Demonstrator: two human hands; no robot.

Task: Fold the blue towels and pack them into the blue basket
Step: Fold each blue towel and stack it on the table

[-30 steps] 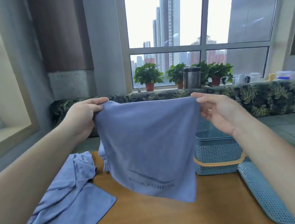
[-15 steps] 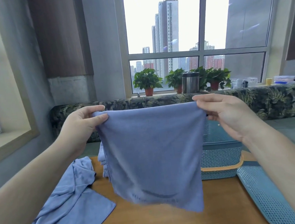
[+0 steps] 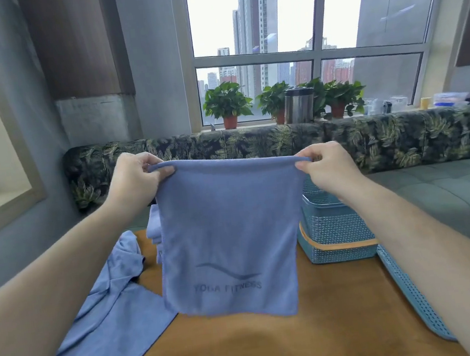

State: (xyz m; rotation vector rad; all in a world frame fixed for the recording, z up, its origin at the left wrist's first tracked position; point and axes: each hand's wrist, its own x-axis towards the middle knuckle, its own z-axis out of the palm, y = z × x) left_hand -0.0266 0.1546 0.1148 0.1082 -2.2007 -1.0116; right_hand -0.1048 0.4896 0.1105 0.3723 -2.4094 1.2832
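Observation:
I hold a blue towel (image 3: pixel 229 237) up in front of me, folded over at the top, its printed logo facing me near the bottom. My left hand (image 3: pixel 135 179) pinches its top left corner and my right hand (image 3: pixel 327 166) pinches the top right corner. The towel hangs flat above the wooden table (image 3: pixel 263 349). A blue woven basket (image 3: pixel 335 233) with an orange band stands behind the towel's right edge, partly hidden by my right arm. Another blue towel (image 3: pixel 106 323) lies crumpled on the table's left. A small stack of blue cloth (image 3: pixel 153 232) peeks out behind the held towel.
A blue perforated lid (image 3: pixel 414 300) lies on the table's right edge under my right arm. A leaf-patterned sofa (image 3: pixel 253 143) runs behind the table. Potted plants (image 3: pixel 227 104) and a steel flask (image 3: pixel 299 105) stand on the windowsill.
The towel has swung from hanging slanted to hanging straight, with its logo now plainly facing me. Both hands keep their pinch on the top corners and have come a little closer together.

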